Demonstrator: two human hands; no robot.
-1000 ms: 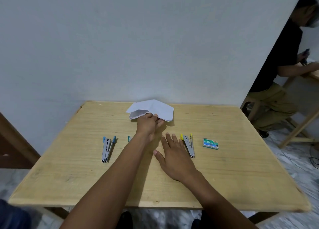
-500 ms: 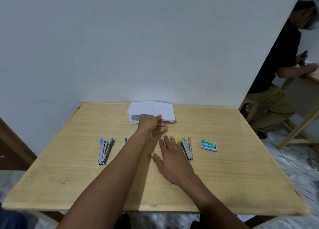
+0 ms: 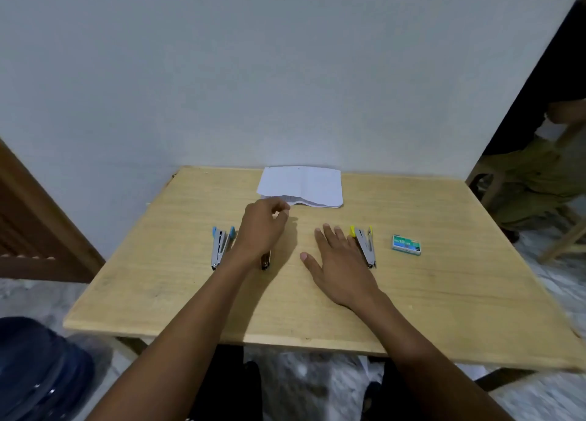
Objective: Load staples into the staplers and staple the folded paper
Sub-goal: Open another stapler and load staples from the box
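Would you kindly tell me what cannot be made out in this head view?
Head view throughout:
- Middle stapler: mostly hidden under the left hand.
- Staple box: label too small to read.
- Folded paper: any staple too small to see.
- Blue stapler, yellow stapler: loading not visible.

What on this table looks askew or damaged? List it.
Only the folded paper at the table's far edge: its near edge is ragged, with layers misaligned and slightly lifted. The blue stapler and yellow stapler lie swung open, which suits loading. Nothing is spilled.
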